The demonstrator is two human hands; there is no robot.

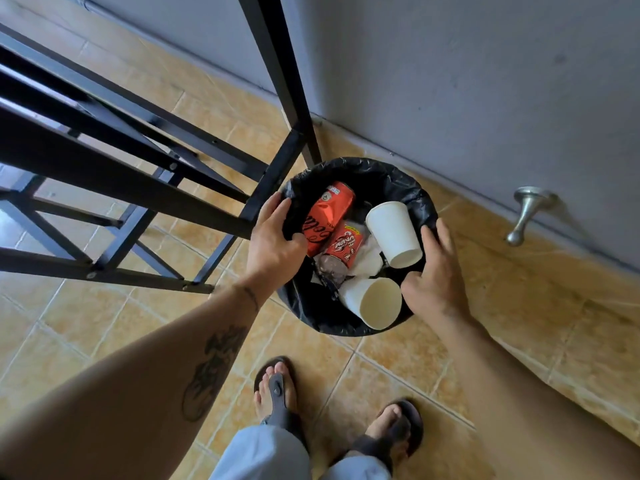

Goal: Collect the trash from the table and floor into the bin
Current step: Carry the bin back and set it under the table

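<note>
My left hand (273, 242) and right hand (433, 278) each grip opposite rims of the black-lined bin (360, 171) on the floor. Inside lie a red can (329, 216), a snack wrapper (341, 249) and two white paper cups (393, 232).

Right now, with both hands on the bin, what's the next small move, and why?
Probably lift the bin straight up and carry it off. The left hand and right hand each grip the rim on opposite sides. Two cups, a can and a wrapper already lie inside, and no trash shows on the visible floor.
</note>
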